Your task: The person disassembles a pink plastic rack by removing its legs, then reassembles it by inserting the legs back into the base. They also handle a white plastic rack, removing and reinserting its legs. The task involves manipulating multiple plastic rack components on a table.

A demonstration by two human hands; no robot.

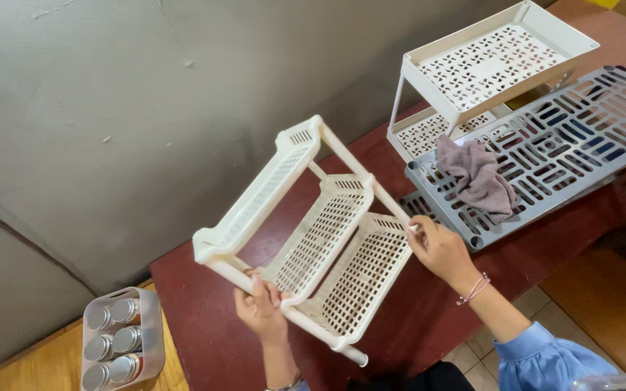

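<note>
My left hand [261,310] grips a lower pole of the cream three-tier rack [313,232], tipped on its side over the dark red surface [204,318]; my right hand [437,248] pinches another pole. Beyond lies a grey slatted shelf [566,145].

The person is wearing a light blue sleeve on the right arm, gathering into soft folds near the elbow — a thin pink bracelet is circling the right wrist. The left hand [261,310] and right hand [440,250] are showing bare — no gloves, no rings.
</note>
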